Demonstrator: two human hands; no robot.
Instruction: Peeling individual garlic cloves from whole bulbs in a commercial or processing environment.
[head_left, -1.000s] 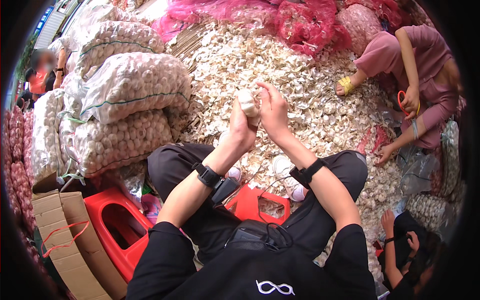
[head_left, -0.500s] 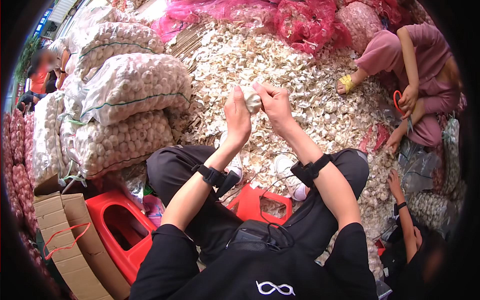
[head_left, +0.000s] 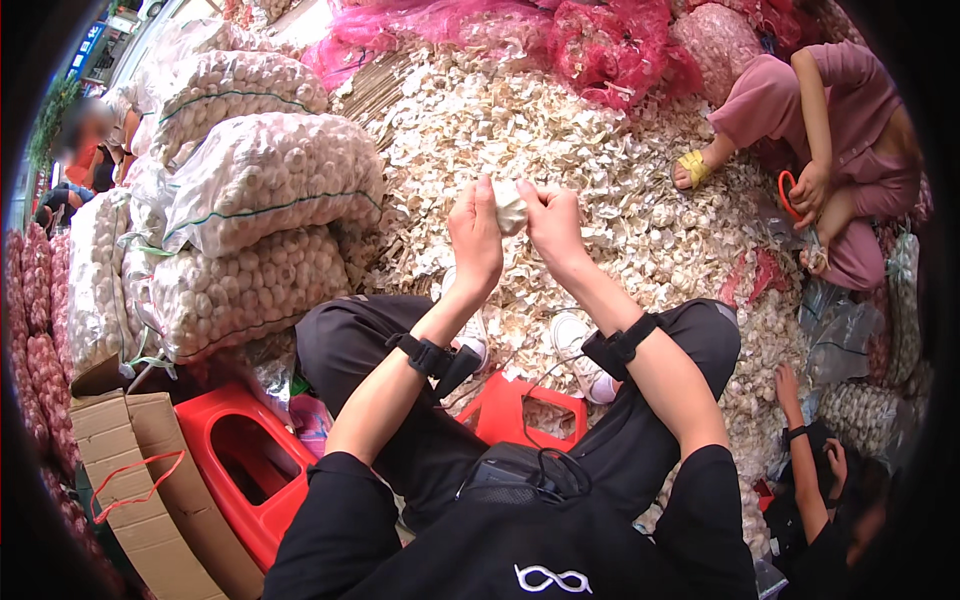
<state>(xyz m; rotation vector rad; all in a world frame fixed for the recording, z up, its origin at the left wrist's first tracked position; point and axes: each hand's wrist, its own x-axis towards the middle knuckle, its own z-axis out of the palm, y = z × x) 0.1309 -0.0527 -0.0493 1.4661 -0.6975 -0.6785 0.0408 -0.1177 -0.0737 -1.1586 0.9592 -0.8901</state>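
Note:
A whitish garlic bulb (head_left: 510, 208) is held up between my two hands, over a wide heap of loose garlic skins (head_left: 610, 190). My left hand (head_left: 474, 230) wraps its left side, with the fingers upright and closed against it. From the other side my right hand (head_left: 555, 225) grips the bulb, thumb pressed at its upper edge and the other fingers curled. Part of the bulb is hidden by the fingers. Dark straps (head_left: 435, 358) circle both my wrists.
Mesh sacks of garlic (head_left: 275, 175) are stacked at left. A red stool (head_left: 250, 460) and a cardboard box (head_left: 130, 480) stand near left. A person in pink (head_left: 850, 150) holds red-handled scissors (head_left: 790, 195) at right; another person's arm (head_left: 805, 460) reaches in below. Pink netting (head_left: 610, 50) lies at the back.
The bulb has turned a little between my hands, which sit slightly lower. The person in pink has drawn the lower hand back from the heap toward the scissors.

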